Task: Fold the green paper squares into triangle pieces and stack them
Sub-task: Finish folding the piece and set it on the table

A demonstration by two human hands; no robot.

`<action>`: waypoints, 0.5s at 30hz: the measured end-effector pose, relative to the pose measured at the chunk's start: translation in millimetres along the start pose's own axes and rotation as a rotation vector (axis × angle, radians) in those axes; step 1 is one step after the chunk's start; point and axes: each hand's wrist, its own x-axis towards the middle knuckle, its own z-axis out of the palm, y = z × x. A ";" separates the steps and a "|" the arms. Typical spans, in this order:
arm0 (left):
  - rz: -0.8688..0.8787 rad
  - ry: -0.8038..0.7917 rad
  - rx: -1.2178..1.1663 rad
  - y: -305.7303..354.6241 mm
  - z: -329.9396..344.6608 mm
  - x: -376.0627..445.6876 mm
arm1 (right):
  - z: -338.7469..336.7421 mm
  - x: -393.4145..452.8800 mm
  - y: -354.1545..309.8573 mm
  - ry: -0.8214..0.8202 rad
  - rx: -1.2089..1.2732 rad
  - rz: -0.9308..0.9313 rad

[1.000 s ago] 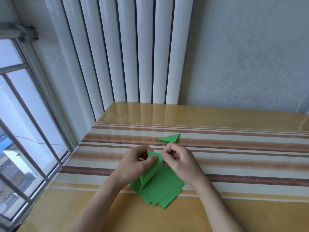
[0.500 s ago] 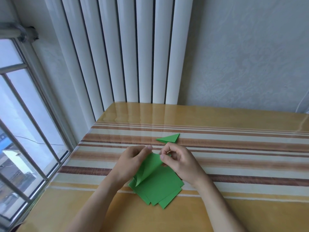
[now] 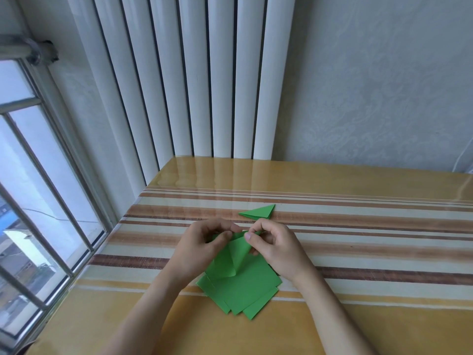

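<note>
Hands meet just below the middle of the frame, both working on one sheet of green paper. The left hand [image 3: 202,248] has its fingers curled, thumb and fingertips pinching the far edge of the sheet [image 3: 231,254]. The right hand [image 3: 275,248] pinches the same edge from the other side, thumb and forefinger closed on the paper close to the left hand's fingertips. Between them the sheet is lifted and bent over on itself, its loose lower corner curling down toward the pile beneath without lying flat.

That pile of green paper squares [image 3: 243,290] lies on the tabletop [image 3: 371,316] directly under the hands, toward the lower centre of the frame. The squares are fanned unevenly, so several corners poke out along the near side. How many sheets are in it cannot be told.

Just above the hands in the frame, apart from them, one folded green triangle [image 3: 258,211] lies flat on a brown stripe of the tabletop, its long point aimed to the left.

The tabletop is glossy, yellowish with pale and brown stripes running left to right across its middle. Beyond its far edge a white ribbed radiator [image 3: 184,78] fills the upper centre, with a pale patterned wall [image 3: 384,85] to its right. A window with a metal frame [image 3: 38,162] takes up the left side of the frame.
</note>
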 end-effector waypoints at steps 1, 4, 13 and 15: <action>-0.007 0.005 0.001 1.3 0.5 -0.4 | 0.5 0.4 0.3 0.010 0.009 0.009; 0.009 0.003 0.014 2.8 1.9 -1.0 | 1.8 0.8 0.4 0.034 0.036 0.019; 0.014 0.042 -0.001 1.9 5.0 -1.6 | 4.4 -0.1 1.6 0.088 -0.032 -0.009; 0.011 0.047 -0.014 1.0 5.0 -1.1 | 6.0 0.3 3.0 0.099 -0.043 -0.030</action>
